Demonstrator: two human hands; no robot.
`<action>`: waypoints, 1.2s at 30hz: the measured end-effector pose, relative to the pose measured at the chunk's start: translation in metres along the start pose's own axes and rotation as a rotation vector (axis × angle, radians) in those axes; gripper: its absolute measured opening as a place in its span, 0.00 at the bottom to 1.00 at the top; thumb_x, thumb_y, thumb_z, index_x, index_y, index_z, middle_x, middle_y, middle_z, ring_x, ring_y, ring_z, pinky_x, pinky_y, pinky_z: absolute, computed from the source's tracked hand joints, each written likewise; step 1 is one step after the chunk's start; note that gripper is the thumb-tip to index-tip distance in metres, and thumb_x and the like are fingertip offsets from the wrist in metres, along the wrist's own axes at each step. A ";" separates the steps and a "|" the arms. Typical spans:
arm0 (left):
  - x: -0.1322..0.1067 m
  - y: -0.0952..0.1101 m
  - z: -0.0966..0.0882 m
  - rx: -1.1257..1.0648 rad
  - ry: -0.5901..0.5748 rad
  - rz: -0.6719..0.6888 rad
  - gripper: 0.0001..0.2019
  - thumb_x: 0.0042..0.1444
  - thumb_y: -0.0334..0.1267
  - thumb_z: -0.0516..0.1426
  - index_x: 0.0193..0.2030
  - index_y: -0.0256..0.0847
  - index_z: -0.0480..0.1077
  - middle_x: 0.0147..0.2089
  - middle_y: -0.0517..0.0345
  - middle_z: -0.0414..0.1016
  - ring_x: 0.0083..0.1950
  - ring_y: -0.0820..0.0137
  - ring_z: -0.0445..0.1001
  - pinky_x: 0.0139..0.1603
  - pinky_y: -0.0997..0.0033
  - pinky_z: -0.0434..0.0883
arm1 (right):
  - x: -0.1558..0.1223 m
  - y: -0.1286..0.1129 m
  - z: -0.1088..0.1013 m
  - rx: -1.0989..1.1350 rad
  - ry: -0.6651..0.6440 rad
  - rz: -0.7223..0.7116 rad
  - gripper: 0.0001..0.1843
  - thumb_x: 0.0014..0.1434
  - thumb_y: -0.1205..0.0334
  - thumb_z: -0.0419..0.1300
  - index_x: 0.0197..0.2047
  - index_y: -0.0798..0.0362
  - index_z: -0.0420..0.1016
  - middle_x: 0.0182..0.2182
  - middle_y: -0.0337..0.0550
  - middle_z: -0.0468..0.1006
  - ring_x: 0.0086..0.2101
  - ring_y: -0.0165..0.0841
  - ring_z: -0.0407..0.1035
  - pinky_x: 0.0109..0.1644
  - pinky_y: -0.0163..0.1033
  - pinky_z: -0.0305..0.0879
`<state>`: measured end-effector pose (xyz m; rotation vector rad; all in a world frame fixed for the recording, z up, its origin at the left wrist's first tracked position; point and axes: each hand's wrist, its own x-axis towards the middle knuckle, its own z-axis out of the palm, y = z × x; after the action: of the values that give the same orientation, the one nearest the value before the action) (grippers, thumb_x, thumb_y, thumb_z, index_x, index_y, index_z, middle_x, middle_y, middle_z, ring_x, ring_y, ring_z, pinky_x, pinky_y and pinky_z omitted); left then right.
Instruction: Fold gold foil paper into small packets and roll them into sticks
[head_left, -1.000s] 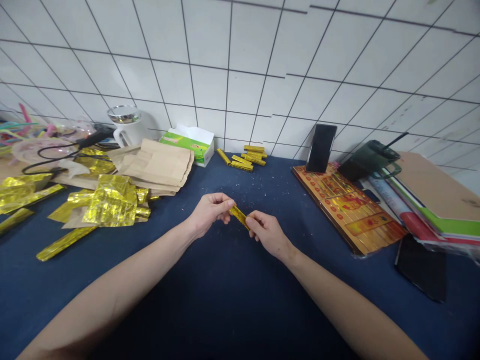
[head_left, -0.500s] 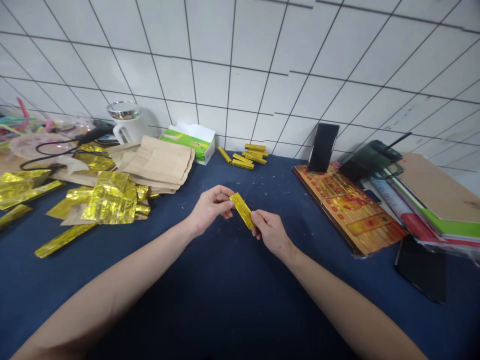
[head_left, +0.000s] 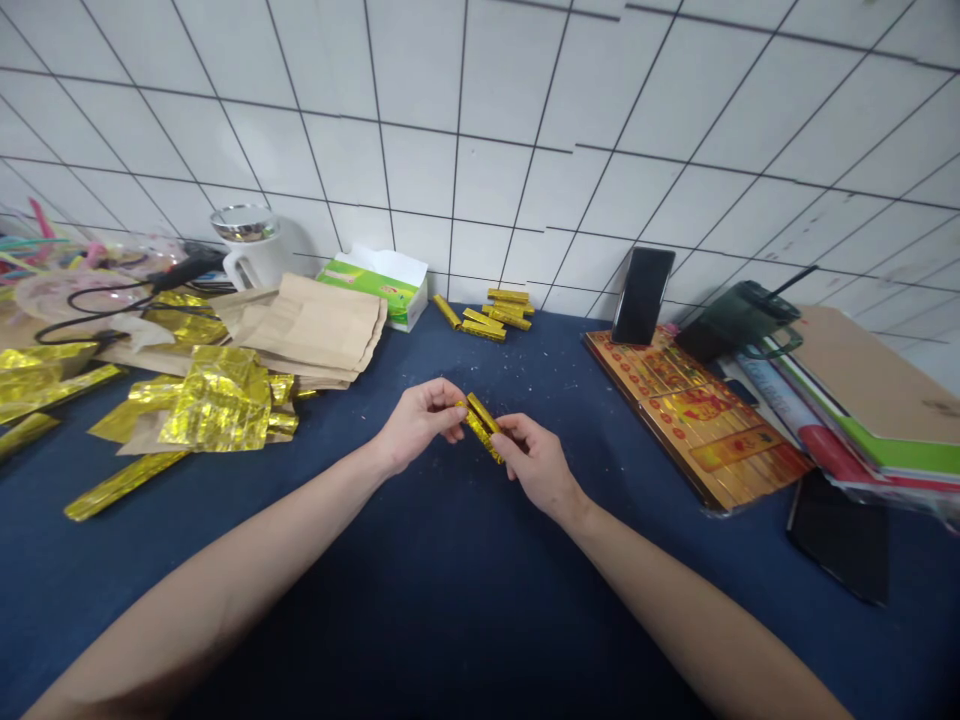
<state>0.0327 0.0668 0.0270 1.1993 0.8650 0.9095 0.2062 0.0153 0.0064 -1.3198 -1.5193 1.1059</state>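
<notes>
Over the middle of the dark blue table point(head_left: 450, 580), both hands pinch one small folded strip of gold foil paper point(head_left: 481, 424). My left hand point(head_left: 417, 422) grips its far end with fingertips closed. The near end sits between the curled fingers of my right hand point(head_left: 531, 464). The strip is tilted, folded into a narrow bar, and held just above the cloth.
A small pile of folded gold bars point(head_left: 491, 313) lies by the wall. Loose gold foil sheets point(head_left: 214, 410), brown paper point(head_left: 311, 325), a tissue box point(head_left: 375, 287) and a white mug point(head_left: 251, 250) are at left. A printed paper stack point(head_left: 697, 415), phones point(head_left: 642, 296) and books point(head_left: 862, 420) are at right.
The gold strip showed its flat face half a second ago; now it is turned edge-on and folded narrower between the fingers. Both hands stay in nearly the same place.
</notes>
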 end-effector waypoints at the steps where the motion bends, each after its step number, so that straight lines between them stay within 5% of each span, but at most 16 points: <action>1: 0.000 0.000 0.000 0.001 0.000 -0.002 0.11 0.44 0.38 0.62 0.29 0.35 0.64 0.21 0.64 0.69 0.20 0.78 0.69 0.22 0.79 0.67 | 0.000 0.000 0.000 -0.001 0.000 0.005 0.12 0.56 0.54 0.54 0.38 0.54 0.68 0.22 0.34 0.67 0.17 0.23 0.57 0.20 0.32 0.55; 15: 0.000 -0.002 0.000 -0.019 0.043 -0.016 0.12 0.44 0.40 0.62 0.25 0.35 0.64 0.21 0.61 0.70 0.21 0.77 0.70 0.24 0.78 0.68 | 0.001 0.000 0.000 0.026 0.064 0.034 0.16 0.57 0.51 0.51 0.39 0.55 0.69 0.19 0.34 0.67 0.15 0.24 0.59 0.19 0.31 0.57; 22: -0.002 0.003 0.003 0.018 -0.027 0.001 0.14 0.42 0.34 0.60 0.39 0.36 0.67 0.31 0.59 0.73 0.28 0.74 0.71 0.24 0.77 0.69 | 0.001 -0.001 -0.001 0.001 0.051 0.042 0.16 0.58 0.52 0.51 0.38 0.55 0.71 0.17 0.34 0.65 0.15 0.24 0.58 0.19 0.31 0.56; 26: -0.001 0.001 0.002 0.088 -0.036 -0.009 0.10 0.44 0.37 0.59 0.34 0.35 0.69 0.30 0.59 0.72 0.28 0.74 0.71 0.25 0.76 0.69 | 0.001 -0.001 -0.001 0.042 0.058 0.033 0.15 0.56 0.54 0.54 0.42 0.54 0.69 0.19 0.33 0.67 0.15 0.23 0.58 0.19 0.31 0.56; 36: -0.007 -0.004 0.010 0.345 -0.087 -0.007 0.05 0.45 0.35 0.59 0.27 0.36 0.72 0.25 0.61 0.73 0.28 0.74 0.69 0.30 0.76 0.65 | 0.001 -0.003 -0.001 -0.177 -0.048 -0.029 0.10 0.56 0.57 0.54 0.33 0.53 0.73 0.22 0.36 0.69 0.20 0.25 0.60 0.23 0.31 0.58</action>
<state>0.0390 0.0560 0.0252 1.5194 0.9804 0.7130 0.2061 0.0162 0.0094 -1.3931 -1.6994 1.0096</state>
